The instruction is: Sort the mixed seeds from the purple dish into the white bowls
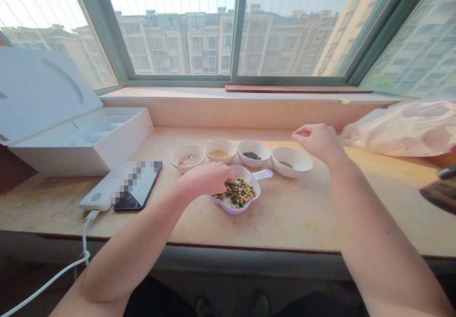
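My left hand (pixel 213 178) reaches into a white dish with a purple rim and a handle (pixel 233 210). Its fingers are bent together, with the tips down at the mixed beans (pixel 242 192), which are yellow, green and black. Whatever lies between those fingertips is hidden. Raised beyond the right end of the bowl row, my right hand (pixel 316 140) is closed in a pinch, and what it holds cannot be made out. Nearest to it is a white bowl with a few green beans (pixel 297 161).
Left of that bowl stand white bowls with black beans (pixel 253 147), yellow beans (pixel 221 146) and pale flat pieces (pixel 187 150). A phone (pixel 140 193), a white power bank (pixel 96 196) and an open white box (pixel 124 132) lie left. A plastic bag (pixel 402 129) sits right.
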